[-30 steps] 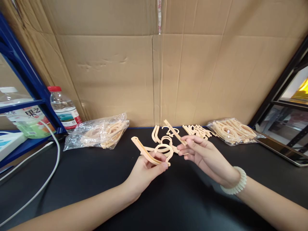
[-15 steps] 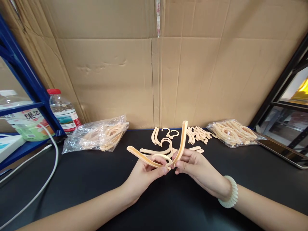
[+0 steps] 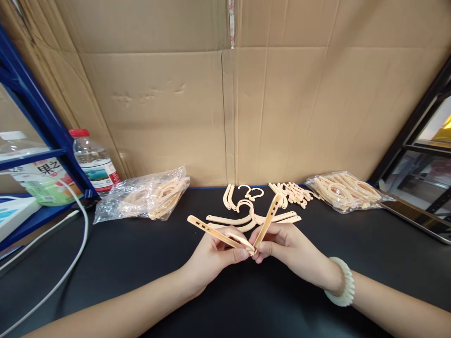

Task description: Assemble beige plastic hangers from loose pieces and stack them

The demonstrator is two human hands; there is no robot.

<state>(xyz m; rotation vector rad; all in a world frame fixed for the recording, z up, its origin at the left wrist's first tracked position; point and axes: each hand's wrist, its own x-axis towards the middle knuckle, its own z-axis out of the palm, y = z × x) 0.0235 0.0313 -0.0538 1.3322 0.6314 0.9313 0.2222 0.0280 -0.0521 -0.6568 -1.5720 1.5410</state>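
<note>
My left hand is closed on a beige plastic hanger arm that slants up to the left, its slotted side showing. A hanger hook lies tilted over its inner end at the fingertips. Between thumb and fingers, my right hand pinches a second hanger arm, which points up to the right. Both arms and the hook meet between my hands in a V; whether they are joined is hidden. Just behind, on the black table, lie long curved hanger pieces with a hook above them.
Farther back are short curved arms, two loose hooks and a pile of small pieces. Bagged hanger parts lie left and right. A bottle, white cable and tablet are at the sides.
Both hands have turned the hanger arms, so their slotted sides now show and the right one stands lower. The hook between them has tipped flatter toward me.
</note>
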